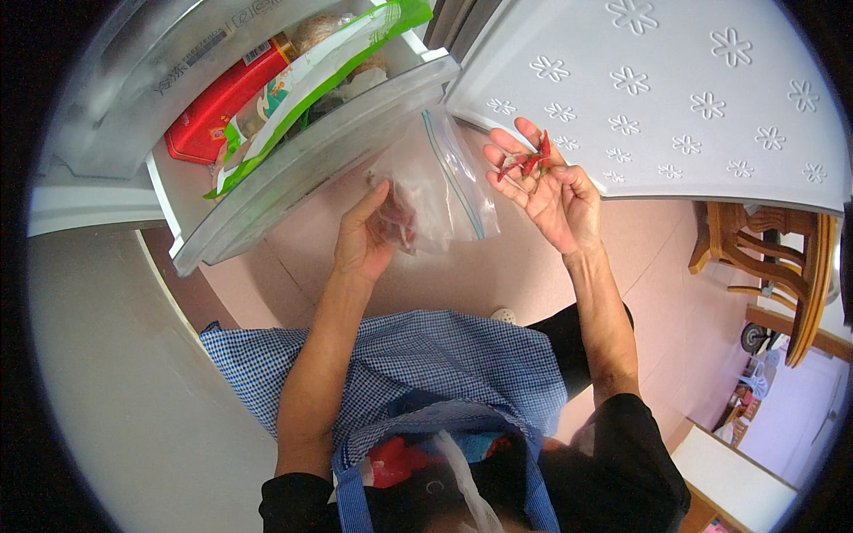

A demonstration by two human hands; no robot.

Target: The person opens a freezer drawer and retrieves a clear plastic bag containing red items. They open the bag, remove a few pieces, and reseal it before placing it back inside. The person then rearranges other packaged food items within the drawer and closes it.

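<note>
My left hand [364, 233] grips a clear plastic zip bag [436, 193] by its lower end, where dark red contents [397, 223] show through the film. The bag's zip strip faces right, towards my other hand. On the upturned palm and fingers of my right hand [550, 193] rest several small red chili peppers [531, 160] with pale stems. That palm is spread beside the bag's mouth, apart from it. Beyond the bag, a freezer drawer [313, 166] is pulled out. It holds a red box [223, 106] and a green-and-white package [320, 73].
An opened white refrigerator door [660, 100] with embossed flower shapes stands at the upper right. Another translucent drawer front [153, 80] lies above the pulled-out one. A grey panel [146, 373] borders my left side. Wooden furniture [773, 253] stands at the right on the pinkish tiled floor [653, 266].
</note>
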